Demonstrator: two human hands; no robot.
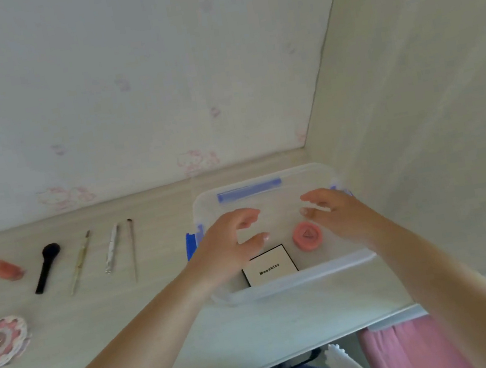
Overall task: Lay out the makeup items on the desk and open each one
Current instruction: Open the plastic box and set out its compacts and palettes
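Over the clear bin (295, 280), both hands, left hand (229, 246) and right hand (336, 216), hover spread, brushes (46, 267) lying leftward.

- A storage box (286, 285) is sitting on the desk (259, 334) at the far right, in the corner where two walls meet.
- A card box (270, 266) and a round compact (306, 236) are lying inside it, the compact to the right.
- Both hands, left hand (229, 246) and right hand (339, 216), are hovering over the box.
- Left of it, brushes (47, 266) and slim tools (111, 247) are lying in a row.
- Nearer, at the left edge, a round case (1, 342) is resting.
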